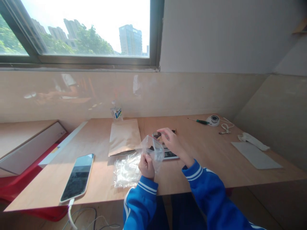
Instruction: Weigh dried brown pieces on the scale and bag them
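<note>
My left hand (146, 166) is closed on a clear zip bag (156, 151) with a red line along its mouth, holding it upright. Just beyond it, my right hand (170, 140) reaches over the bag's far side with fingers bent downward. Its fingertips are close to small dark and brown pieces (157, 135); what they pinch, if anything, is hidden. A flat device like a small scale (170, 155), with a dark panel, lies under my right hand, partly covered by the bag. More clear plastic bags (127, 171) lie flat left of my left hand.
A brown paper pouch (126, 135) lies behind the plastic bags, with a clear bottle (116, 112) by the wall. A phone (78, 177) with a cable lies left. At right are a screwdriver (202, 122), dome camera (213, 120), white cable (225, 128), cloth (253, 140) and grey sheet (256, 155).
</note>
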`<state>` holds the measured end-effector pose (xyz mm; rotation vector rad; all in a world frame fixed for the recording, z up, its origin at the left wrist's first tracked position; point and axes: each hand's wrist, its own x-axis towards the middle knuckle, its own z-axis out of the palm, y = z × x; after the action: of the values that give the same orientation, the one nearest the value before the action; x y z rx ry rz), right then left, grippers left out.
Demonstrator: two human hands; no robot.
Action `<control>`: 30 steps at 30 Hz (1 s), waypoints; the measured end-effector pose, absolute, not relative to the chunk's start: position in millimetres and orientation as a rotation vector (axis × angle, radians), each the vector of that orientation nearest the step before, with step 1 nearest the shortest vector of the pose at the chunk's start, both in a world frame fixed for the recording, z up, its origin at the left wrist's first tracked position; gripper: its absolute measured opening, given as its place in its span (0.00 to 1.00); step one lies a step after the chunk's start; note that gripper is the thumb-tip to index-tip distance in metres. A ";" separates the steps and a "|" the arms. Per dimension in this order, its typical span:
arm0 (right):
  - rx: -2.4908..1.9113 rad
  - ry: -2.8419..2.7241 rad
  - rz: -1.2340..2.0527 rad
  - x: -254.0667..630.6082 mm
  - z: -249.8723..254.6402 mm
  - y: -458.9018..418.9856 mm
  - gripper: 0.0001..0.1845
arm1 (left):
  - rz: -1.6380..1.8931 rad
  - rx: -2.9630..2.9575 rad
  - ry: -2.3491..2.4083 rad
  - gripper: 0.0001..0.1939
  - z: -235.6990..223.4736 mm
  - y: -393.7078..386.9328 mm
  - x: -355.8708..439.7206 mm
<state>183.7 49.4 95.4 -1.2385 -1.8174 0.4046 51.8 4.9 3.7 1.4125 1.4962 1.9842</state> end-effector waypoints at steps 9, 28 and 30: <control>-1.596 -2.207 0.141 188.0 22.9 100.6 0.24 | 1.998 1.295 1.520 0.16 -3.4 6.6 52.2; -1.793 -1.967 0.007 196.9 40.3 92.1 0.13 | 1.984 1.288 1.490 0.17 -9.2 10.4 52.8; -1.793 -1.840 0.101 196.2 49.5 90.2 0.14 | 1.978 1.288 1.485 0.17 -7.5 9.5 53.1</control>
<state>196.2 90.2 49.5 -1.7931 -1.8396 0.1006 53.1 9.5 -7.5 1.2881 1.4852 1.9779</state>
